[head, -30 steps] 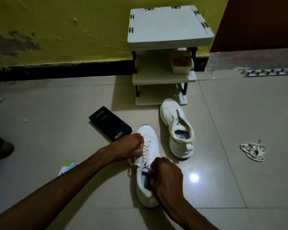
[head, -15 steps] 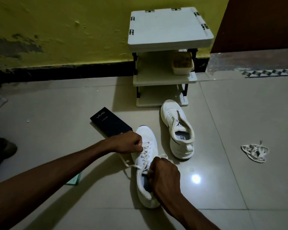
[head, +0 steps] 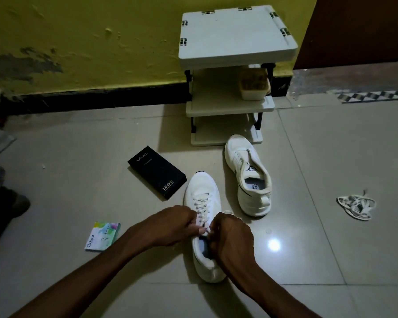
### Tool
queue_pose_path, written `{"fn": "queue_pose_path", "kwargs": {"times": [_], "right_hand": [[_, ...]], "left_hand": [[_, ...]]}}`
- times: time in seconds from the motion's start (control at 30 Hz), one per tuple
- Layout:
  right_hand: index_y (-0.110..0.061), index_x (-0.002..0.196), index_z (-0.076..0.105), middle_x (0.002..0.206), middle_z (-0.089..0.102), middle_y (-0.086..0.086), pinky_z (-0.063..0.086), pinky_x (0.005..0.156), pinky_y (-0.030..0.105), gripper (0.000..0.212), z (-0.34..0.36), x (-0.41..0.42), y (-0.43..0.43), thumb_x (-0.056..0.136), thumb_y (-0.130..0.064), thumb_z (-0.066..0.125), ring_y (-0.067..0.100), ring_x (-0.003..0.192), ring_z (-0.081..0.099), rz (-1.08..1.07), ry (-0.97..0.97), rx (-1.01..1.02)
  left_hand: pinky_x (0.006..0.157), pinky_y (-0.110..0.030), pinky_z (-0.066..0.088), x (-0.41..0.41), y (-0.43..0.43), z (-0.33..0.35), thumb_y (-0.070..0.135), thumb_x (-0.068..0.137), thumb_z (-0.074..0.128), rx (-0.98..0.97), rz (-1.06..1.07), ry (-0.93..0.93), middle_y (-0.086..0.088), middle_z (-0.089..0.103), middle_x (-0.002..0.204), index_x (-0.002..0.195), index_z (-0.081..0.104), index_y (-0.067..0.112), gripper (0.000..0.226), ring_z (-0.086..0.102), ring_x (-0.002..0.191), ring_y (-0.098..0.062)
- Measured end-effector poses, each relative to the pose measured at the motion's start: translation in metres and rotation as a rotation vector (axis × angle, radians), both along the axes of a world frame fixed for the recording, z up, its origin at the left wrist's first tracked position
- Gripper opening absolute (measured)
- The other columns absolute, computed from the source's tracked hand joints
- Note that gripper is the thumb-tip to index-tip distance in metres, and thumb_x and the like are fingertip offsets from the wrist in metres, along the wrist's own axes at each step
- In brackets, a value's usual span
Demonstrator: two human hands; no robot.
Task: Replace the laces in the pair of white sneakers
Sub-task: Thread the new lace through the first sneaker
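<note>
Left hand (head: 168,226) moved inward, lace (head: 201,210) ends hidden

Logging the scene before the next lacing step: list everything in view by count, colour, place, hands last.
near sneaker: one, white, floor centre, under the hands
lace: one, white, threaded in the near sneaker
far sneaker: one, white, unlaced, by the rack
loose laces: one bundle, white, floor at right
box: one, black, left of the near sneaker
carton: one, white and green, floor left
rack: one, white, behind the far sneaker
tub: one, whitish, rack's middle shelf
left hand: grip pinching the lace
right hand: grip pinching the lace
</note>
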State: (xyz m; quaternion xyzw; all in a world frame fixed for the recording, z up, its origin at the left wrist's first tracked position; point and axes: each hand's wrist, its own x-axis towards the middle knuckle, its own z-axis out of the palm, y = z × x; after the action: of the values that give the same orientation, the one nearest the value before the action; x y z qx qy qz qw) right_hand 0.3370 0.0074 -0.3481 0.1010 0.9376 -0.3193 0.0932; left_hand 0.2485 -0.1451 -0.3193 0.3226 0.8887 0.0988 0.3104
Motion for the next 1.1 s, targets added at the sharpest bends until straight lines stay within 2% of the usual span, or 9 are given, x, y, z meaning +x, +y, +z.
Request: {"fn": "queue_pose_path", "kwargs": {"times": [0.1,0.2,0.33,0.43,0.57,0.8,0.9,0.97,1.1], "right_hand": [[-0.02,0.114,0.063,0.114,0.063,-0.004,0.028,0.061,-0.006,0.026,-0.001,0.0,0.0,0.09,-0.031,0.065,-0.001,0.073,0.043,0.006,-0.018,0.014],[-0.025,0.108,0.064,0.11,0.064,-0.007,0.031,0.071,0.004,0.028,0.002,0.0,-0.002,0.083,-0.036,0.07,0.004,0.09,0.054,-0.058,-0.017,0.043],[-0.024,0.106,0.064,0.108,0.065,-0.005,0.033,0.074,0.01,0.029,0.003,0.0,-0.003,0.081,-0.037,0.071,0.007,0.094,0.057,-0.078,-0.019,0.041],[-0.024,0.107,0.064,0.108,0.065,-0.006,0.031,0.073,0.009,0.028,0.001,0.0,-0.003,0.082,-0.036,0.071,0.004,0.087,0.051,-0.083,-0.009,0.013],[-0.023,0.109,0.064,0.109,0.064,-0.005,0.026,0.064,0.007,0.028,0.0,0.001,-0.002,0.084,-0.036,0.069,0.003,0.082,0.042,-0.075,0.0,0.009],[-0.019,0.111,0.064,0.111,0.066,-0.003,0.039,0.082,0.012,0.035,0.001,0.001,-0.003,0.08,-0.033,0.075,0.009,0.098,0.059,-0.113,-0.046,-0.044],[-0.022,0.104,0.065,0.106,0.066,-0.005,0.041,0.078,0.013,0.04,0.005,0.001,-0.003,0.07,-0.034,0.083,0.009,0.091,0.059,-0.102,-0.079,-0.023],[-0.022,0.105,0.064,0.108,0.065,-0.005,0.043,0.081,0.015,0.047,0.006,0.0,-0.003,0.066,-0.036,0.085,0.01,0.095,0.061,-0.087,-0.116,-0.011],[-0.022,0.108,0.062,0.112,0.065,-0.006,0.04,0.082,0.012,0.048,0.009,0.002,-0.004,0.068,-0.038,0.083,0.009,0.099,0.06,-0.098,-0.106,-0.016]], "left_hand": [[0.066,-0.031,0.039,0.005,-0.011,-0.007,0.043,0.098,0.051,0.13,0.01,-0.022,0.006,0.051,0.074,0.072,0.049,0.018,0.036,0.051,0.071,-0.01],[0.069,-0.033,0.043,0.008,-0.02,-0.014,0.038,0.099,0.049,0.242,0.039,-0.021,0.001,0.055,0.076,0.077,0.055,0.011,0.035,0.053,0.072,-0.01],[0.068,-0.029,0.043,0.011,-0.023,-0.016,0.038,0.098,0.048,0.344,0.067,-0.025,-0.002,0.057,0.077,0.079,0.057,0.008,0.037,0.054,0.073,-0.01],[0.071,-0.033,0.044,0.006,-0.026,-0.015,0.051,0.092,0.04,0.347,0.031,-0.02,-0.004,0.057,0.078,0.078,0.056,0.009,0.047,0.055,0.074,-0.013],[0.072,-0.034,0.044,0.0,-0.028,-0.014,0.045,0.093,0.043,0.342,0.003,-0.026,-0.006,0.057,0.078,0.078,0.056,0.008,0.042,0.055,0.075,-0.014],[0.07,-0.032,0.044,-0.001,-0.03,-0.015,0.044,0.094,0.045,0.34,-0.014,-0.031,-0.002,0.054,0.075,0.076,0.055,0.009,0.041,0.053,0.072,-0.011],[0.067,-0.025,0.043,-0.002,-0.035,-0.013,0.039,0.097,0.048,0.334,-0.054,0.005,0.008,0.051,0.071,0.074,0.055,0.014,0.035,0.051,0.07,-0.004],[0.064,-0.019,0.04,-0.001,-0.037,-0.012,0.037,0.097,0.049,0.33,-0.064,0.022,0.016,0.048,0.07,0.072,0.054,0.021,0.031,0.051,0.069,-0.001],[0.061,-0.022,0.04,-0.002,-0.038,-0.012,0.037,0.097,0.051,0.301,-0.056,0.036,0.014,0.048,0.067,0.07,0.053,0.023,0.031,0.05,0.066,-0.004]]}}
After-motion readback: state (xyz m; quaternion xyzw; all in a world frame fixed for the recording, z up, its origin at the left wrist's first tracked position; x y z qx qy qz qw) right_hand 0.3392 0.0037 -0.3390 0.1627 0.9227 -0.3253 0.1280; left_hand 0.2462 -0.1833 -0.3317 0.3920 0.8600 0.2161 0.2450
